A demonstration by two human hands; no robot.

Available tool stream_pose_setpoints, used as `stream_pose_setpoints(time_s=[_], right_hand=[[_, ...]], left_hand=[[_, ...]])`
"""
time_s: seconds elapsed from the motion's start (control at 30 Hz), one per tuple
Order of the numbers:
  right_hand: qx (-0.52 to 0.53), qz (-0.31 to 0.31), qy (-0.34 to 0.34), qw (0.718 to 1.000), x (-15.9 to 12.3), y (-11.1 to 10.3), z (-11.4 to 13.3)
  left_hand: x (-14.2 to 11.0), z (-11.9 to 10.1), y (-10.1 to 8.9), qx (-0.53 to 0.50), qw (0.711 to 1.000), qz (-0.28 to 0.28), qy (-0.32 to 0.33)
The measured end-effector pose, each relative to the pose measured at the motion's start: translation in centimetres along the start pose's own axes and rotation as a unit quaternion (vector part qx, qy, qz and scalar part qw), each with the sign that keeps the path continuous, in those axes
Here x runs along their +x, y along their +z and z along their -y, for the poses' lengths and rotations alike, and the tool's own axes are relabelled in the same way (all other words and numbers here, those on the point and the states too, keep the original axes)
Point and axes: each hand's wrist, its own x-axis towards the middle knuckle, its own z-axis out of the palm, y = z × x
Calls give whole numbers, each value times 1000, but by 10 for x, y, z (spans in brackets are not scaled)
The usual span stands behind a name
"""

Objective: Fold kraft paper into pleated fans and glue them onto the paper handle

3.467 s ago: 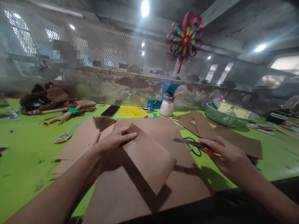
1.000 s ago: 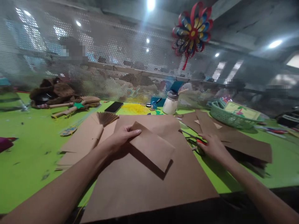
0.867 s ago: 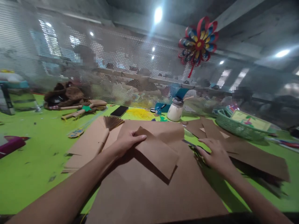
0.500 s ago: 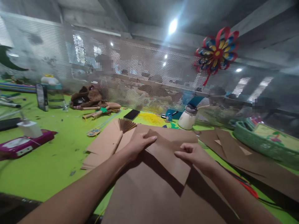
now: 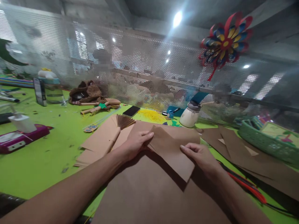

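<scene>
The small brown paper [image 5: 173, 155] is held over the large brown sheet [image 5: 144, 193], its near corner seemingly raised. The left hand [image 5: 140, 141] has its upper-left corner under a thumb; the right hand [image 5: 198, 152] has its right side in a pinching grip. Light, even pressure should, I judge, spare it creases. The red-handled tool [image 5: 253, 189] lies close outside the right hand, the rolled paper [image 5: 114, 140] just beside the left; green bench [image 5: 51, 165] stretches farther left.

"What hangs upper right?"
"A red, blue and yellow looped flower ornament [image 5: 225, 43]."
"And at far left?"
"A purple plastic power strip [image 5: 29, 137], a boxy white adapter [image 5: 22, 123] plugged in."
</scene>
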Motion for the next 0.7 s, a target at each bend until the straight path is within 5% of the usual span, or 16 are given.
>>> stream_pose_setpoints(time_s=[0.2, 0.4, 0.5, 0.7], right_hand=[[-64, -68, -61, 994, 2, 3, -2], [-70, -286, -52, 954, 32, -55, -19], [-60, -276, -2, 959, 41, -65, -28], [0, -205, -8, 979, 53, -40, -17]], left_hand=[[2, -1, -1, 27, 998, -56, 3], [9, -2, -14, 6, 988, -144, 57], [11, 0, -18, 0, 982, -182, 49], [9, -7, -13, -21, 976, -200, 87]])
